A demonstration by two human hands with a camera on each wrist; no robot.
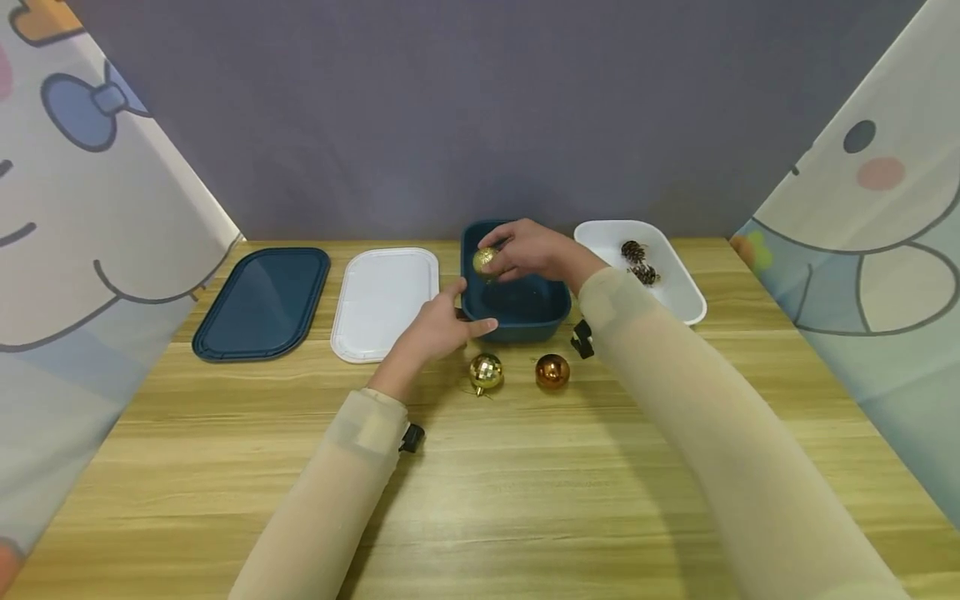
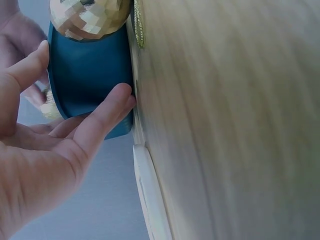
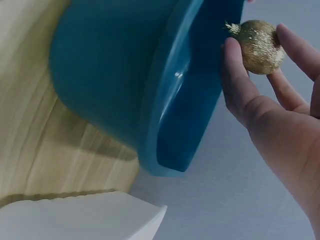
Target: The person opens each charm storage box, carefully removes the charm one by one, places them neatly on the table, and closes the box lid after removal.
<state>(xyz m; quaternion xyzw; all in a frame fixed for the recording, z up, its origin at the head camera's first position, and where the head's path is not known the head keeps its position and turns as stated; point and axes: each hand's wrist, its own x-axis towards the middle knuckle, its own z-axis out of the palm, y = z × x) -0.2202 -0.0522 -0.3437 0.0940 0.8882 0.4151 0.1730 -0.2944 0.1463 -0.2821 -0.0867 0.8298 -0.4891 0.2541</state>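
My right hand pinches a glittery gold ball ornament between thumb and fingertips, over the opening of a dark blue rectangular bin. In the right wrist view, the gold ball shows its small cap turned toward the bin. My left hand lies at the bin's near left corner, thumb and fingers spread along its rim and outer wall. In front of the bin, a faceted gold mirror ball ornament and a shiny amber ball ornament rest on the wooden table.
To the bin's right stands a white bin with two pine cones in it. On the left lie a white lid and a dark blue lid. A grey wall rises behind the table.
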